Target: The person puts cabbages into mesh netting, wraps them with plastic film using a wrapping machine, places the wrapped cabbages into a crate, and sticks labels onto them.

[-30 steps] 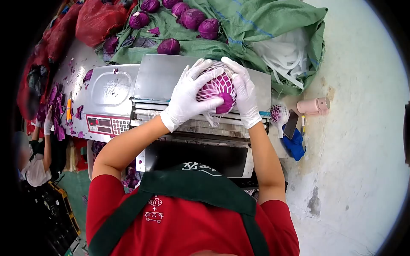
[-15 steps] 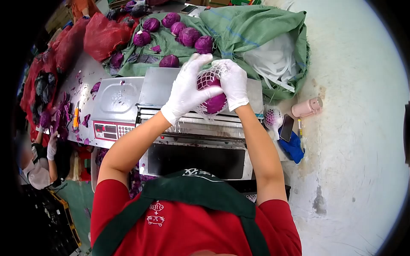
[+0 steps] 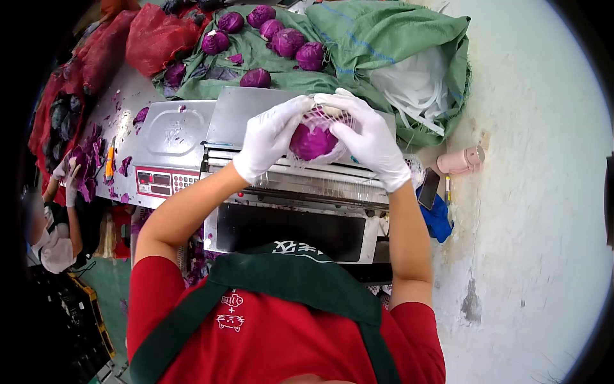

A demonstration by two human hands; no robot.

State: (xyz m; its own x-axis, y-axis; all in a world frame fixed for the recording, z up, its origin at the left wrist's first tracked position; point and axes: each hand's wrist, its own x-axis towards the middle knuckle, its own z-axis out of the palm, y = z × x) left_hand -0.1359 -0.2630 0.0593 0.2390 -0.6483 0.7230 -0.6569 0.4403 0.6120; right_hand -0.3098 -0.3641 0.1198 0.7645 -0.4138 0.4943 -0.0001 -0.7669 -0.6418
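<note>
Between my two gloved hands is a red cabbage (image 3: 312,142) partly covered by a white foam net (image 3: 334,116); its near side shows bare purple. My left hand (image 3: 272,136) grips the left side, fingers curled over the far top. On the right, my right hand (image 3: 369,137) wraps over the top and side, its thumb toward the middle of the cabbage. They hold it above a metal wrapping machine (image 3: 300,185). Several unwrapped red cabbages (image 3: 288,43) lie beyond on a green sack (image 3: 256,22).
A scale (image 3: 169,137) stands left, with an orange-handled knife (image 3: 110,160) and leaf scraps past it. White foam nets (image 3: 416,83) fill a sack opening. A pink bottle (image 3: 460,160), phone (image 3: 429,188) and blue cloth (image 3: 437,221) are right. A co-worker's gloved hands (image 3: 69,179) handle leaves.
My right hand has shifted outward to the right and turned around the cabbage. More of the cabbage's near side now shows below the net. My left hand has turned slightly against it.
</note>
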